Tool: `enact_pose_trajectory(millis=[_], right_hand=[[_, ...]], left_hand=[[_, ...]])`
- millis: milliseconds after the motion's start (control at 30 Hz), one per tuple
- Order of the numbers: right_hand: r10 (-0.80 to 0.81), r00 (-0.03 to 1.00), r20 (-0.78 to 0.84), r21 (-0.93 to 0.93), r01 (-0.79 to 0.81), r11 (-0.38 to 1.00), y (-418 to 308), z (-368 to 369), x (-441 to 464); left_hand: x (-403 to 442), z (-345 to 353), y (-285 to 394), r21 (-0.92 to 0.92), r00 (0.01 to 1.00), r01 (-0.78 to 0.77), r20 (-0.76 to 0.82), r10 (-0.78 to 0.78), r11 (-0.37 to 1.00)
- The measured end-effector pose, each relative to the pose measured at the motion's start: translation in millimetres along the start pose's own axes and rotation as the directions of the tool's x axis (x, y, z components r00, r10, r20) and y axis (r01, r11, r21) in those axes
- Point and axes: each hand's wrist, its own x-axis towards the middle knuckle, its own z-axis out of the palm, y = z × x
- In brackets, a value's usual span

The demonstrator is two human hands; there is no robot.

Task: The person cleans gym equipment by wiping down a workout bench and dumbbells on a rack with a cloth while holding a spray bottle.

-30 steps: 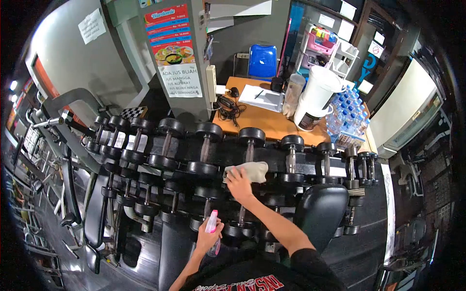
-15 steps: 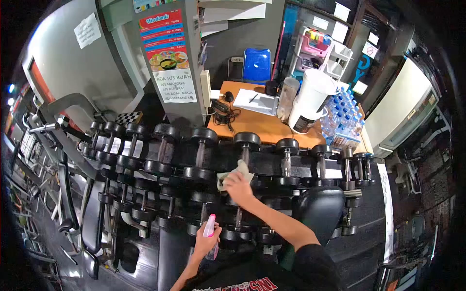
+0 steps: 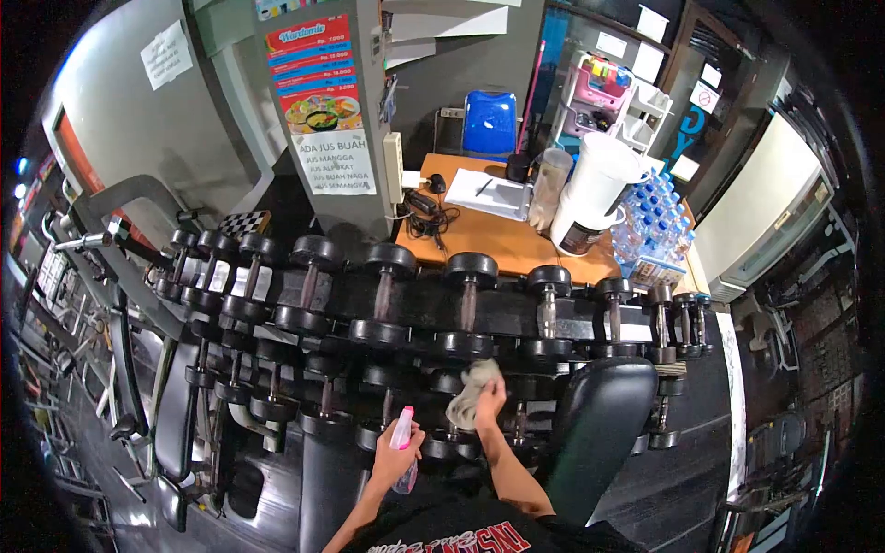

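A spray bottle (image 3: 403, 433) with a pink and white head is gripped in my left hand (image 3: 398, 450), in front of the lower row of dumbbells. My right hand (image 3: 491, 403) pinches a crumpled pale cloth (image 3: 473, 394) over the lower row, covering part of a dumbbell there. Just beyond the cloth, a black dumbbell (image 3: 468, 304) with a worn metal handle lies on the upper tier. Beside it on the left is another dumbbell (image 3: 383, 295); on the right is one with a shinier handle (image 3: 549, 313).
Padded black benches (image 3: 604, 415) stand close on the near side of the rack. Behind it, a wooden table (image 3: 442, 170) carries a white bucket (image 3: 583, 226), water bottles (image 3: 650, 221), papers and cables. A blue chair (image 3: 490, 124) and a white fridge (image 3: 770, 203) are farther back.
My right hand has drawn the cloth back from the upper dumbbell, toward me and slightly right, over the lower row. My left hand with the spray bottle has barely moved.
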Motion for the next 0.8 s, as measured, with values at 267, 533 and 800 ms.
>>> enact_pose_trajectory(millis=[267,533,800], right_hand=[[-0.780,0.310,0.543,-0.368,0.923,0.111,-108,15,13],[-0.678,0.434,0.594,-0.260,0.901,0.349,-100,8,48],[-0.607,0.727,0.321,-0.126,0.667,0.734,-60,16,66]], left_hand=[[-3,-13,-3,-0.010,0.998,0.012,-0.058,-0.013,1.000],[2,-8,3,-0.008,0.998,0.013,-0.055,-0.013,1.000],[4,-5,-1,-0.001,0.999,0.011,-0.046,-0.011,1.000]])
